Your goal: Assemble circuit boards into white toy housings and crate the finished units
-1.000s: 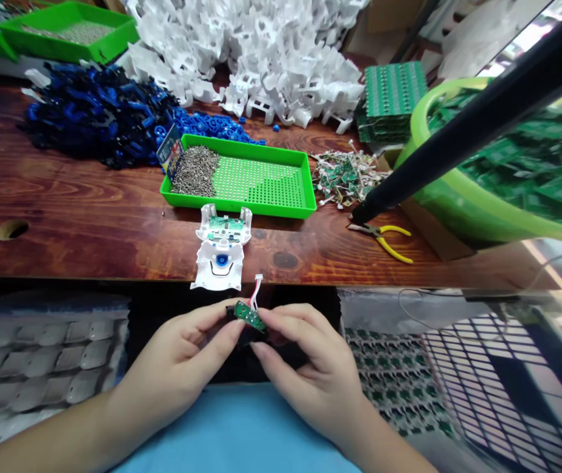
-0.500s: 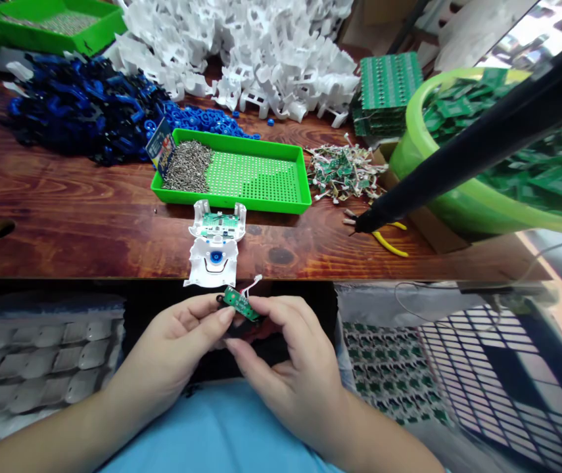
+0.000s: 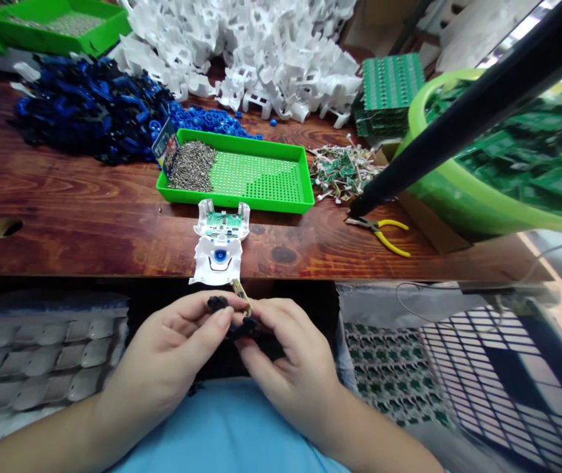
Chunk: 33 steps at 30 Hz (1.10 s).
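My left hand (image 3: 187,335) is closed on a small black plastic part (image 3: 218,303), thumb and fingertips pinching it in front of my lap. Fingers of my right hand (image 3: 285,341) are closed at the other side, on a small circuit board (image 3: 242,295) turned nearly edge-on, its tan side showing. The board stands up out of the black part; my fingers hide where the two meet. Just beyond, at the table edge, lie a white plastic shell (image 3: 217,268) with a blue round piece and a second white shell (image 3: 202,226) holding a green board.
A green tray (image 3: 261,205) of screws lies behind the shells. Yellow-handled pliers (image 3: 389,238) rest at right under a dark pole (image 3: 438,141). Around stand wired boards (image 3: 342,172), a green tub (image 3: 416,125), a blue parts pile (image 3: 93,112) and white shells (image 3: 285,59).
The circuit board has turned from its green face to nearly edge-on, and its white connector wires no longer show. More of the black part is visible. The pole tip has shifted, uncovering the pliers.
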Motion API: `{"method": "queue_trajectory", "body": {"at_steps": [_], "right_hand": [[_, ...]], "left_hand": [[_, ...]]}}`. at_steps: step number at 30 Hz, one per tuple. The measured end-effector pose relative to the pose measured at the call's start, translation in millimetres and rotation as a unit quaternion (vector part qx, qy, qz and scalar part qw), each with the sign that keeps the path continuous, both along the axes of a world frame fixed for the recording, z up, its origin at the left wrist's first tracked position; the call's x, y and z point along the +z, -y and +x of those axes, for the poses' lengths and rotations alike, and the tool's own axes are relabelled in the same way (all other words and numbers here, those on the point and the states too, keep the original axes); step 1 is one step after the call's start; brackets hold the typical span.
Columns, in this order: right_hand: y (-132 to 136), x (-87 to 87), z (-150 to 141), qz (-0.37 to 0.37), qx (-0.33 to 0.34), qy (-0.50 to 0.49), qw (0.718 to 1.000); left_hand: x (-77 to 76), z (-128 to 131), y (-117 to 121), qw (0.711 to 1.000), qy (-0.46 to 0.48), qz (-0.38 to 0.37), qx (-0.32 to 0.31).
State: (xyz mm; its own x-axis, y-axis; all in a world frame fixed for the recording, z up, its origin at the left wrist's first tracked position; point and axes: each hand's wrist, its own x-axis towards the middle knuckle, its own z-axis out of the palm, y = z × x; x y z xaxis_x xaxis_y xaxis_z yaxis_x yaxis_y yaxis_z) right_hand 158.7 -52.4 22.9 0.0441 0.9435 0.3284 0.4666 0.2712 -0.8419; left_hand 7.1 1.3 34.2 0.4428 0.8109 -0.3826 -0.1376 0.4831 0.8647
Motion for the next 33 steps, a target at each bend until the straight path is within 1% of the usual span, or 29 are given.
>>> {"method": "queue_trajectory", "body": {"at_steps": [3,5,7,9,11,13,15,16,17,18,19,20,21,22,24,25,26,27,29,33], "right_hand": [[-0.2,2.1,6.3,0.026,0.047,-0.042,0.998],[-0.9,2.6,11.0,0.014,0.083,-0.100,0.991],[-2.3,1.6,13.9,-0.032,0.084,-0.161,0.983],[-3.9,-0.8,14.1,-0.101,0.058,-0.223,0.968],[-5.6,-3.8,11.8,-0.167,0.033,-0.306,0.937],[-7.2,-6.8,8.7,-0.212,0.020,-0.402,0.890],[-8.8,-9.4,6.4,-0.244,0.028,-0.483,0.840],[-9.7,-10.4,5.9,-0.257,0.037,-0.509,0.821],[-10.5,-11.1,5.8,-0.268,0.046,-0.526,0.806],[-11.1,-11.5,6.2,-0.270,0.051,-0.534,0.800],[-11.4,-11.4,7.0,-0.262,0.048,-0.532,0.804],[-11.3,-10.8,8.2,-0.246,0.037,-0.516,0.820],[-10.8,-9.6,9.6,-0.223,0.020,-0.485,0.845],[-9.8,-7.9,11.1,-0.193,0.003,-0.440,0.877],[-7.0,-3.3,13.9,-0.120,-0.018,-0.316,0.941],[-5.4,-0.8,15.1,-0.085,-0.016,-0.248,0.965],[-3.9,1.6,15.9,-0.054,-0.008,-0.188,0.981],[-2.6,3.7,16.4,-0.028,0.002,-0.140,0.990],[-0.7,6.4,16.6,0.002,0.019,-0.084,0.996],[0.5,6.0,16.0,0.028,0.027,-0.040,0.998]], "left_hand": [[2.0,-2.4,1.0,0.999,-0.026,0.045,-0.008],[2.5,-3.6,0.9,0.995,-0.038,0.087,-0.026],[2.0,-4.4,0.5,0.991,-0.048,0.118,-0.045],[0.4,-4.8,0.4,0.987,-0.062,0.137,-0.060],[-2.0,-5.3,0.7,0.984,-0.075,0.148,-0.071],[-4.1,-6.3,1.1,0.981,-0.082,0.155,-0.081],[-5.0,-7.9,1.5,0.979,-0.085,0.162,-0.087],[-4.8,-8.8,1.6,0.978,-0.085,0.166,-0.091],[-4.4,-9.6,1.6,0.977,-0.085,0.167,-0.097],[-3.7,-10.4,1.5,0.977,-0.085,0.166,-0.103],[-2.9,-10.9,1.3,0.977,-0.087,0.162,-0.109],[-2.1,-11.2,1.0,0.978,-0.090,0.154,-0.112],[-1.6,-11.3,0.6,0.978,-0.093,0.144,-0.115],[-1.3,-11.2,0.1,0.979,-0.096,0.135,-0.118],[-1.7,-10.7,-1.1,0.979,-0.103,0.128,-0.123],[-2.3,-10.5,-1.6,0.977,-0.106,0.133,-0.127],[-2.9,-10.4,-2.1,0.975,-0.111,0.140,-0.130],[-3.6,-10.6,-2.4,0.972,-0.119,0.151,-0.132],[-4.8,-11.4,-2.3,0.966,-0.136,0.176,-0.129],[-6.3,-13.5,0.2,0.952,-0.166,0.225,-0.129]]}}
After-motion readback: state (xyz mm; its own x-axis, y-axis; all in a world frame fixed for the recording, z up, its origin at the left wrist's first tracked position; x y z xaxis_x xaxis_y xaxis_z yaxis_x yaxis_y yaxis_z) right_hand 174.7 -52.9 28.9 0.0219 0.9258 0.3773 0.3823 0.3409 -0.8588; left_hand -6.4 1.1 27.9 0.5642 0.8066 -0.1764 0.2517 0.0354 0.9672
